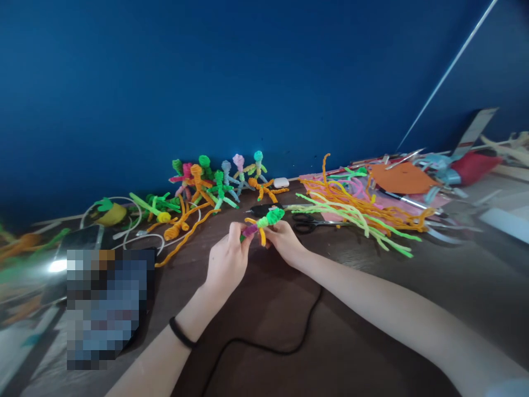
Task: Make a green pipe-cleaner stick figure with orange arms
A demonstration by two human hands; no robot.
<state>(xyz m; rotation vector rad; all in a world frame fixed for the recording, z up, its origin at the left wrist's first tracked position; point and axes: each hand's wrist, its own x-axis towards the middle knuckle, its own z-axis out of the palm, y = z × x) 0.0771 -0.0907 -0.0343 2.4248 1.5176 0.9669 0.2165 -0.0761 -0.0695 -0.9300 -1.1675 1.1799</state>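
Between my two hands, above the dark table, is a small pipe-cleaner figure (270,218) with a green coiled head, a yellow-green and purple body and orange limbs. My left hand (231,253) pinches its purple lower end between thumb and fingers. On the other side, my right hand (285,242) is closed at the figure's orange limbs; its fingertips are partly hidden behind the figure. Just beyond my hands lie black-handled scissors (306,223) and a black tool (264,209), partly covered by the figure.
Several finished pipe-cleaner figures (198,176) stand along the blue wall. To the right lie loose orange pipe cleaners (351,204), light green pipe cleaners (363,220) and orange felt (400,177). A white earbud case (281,182) sits behind. A black cable (264,347) crosses the table in front.
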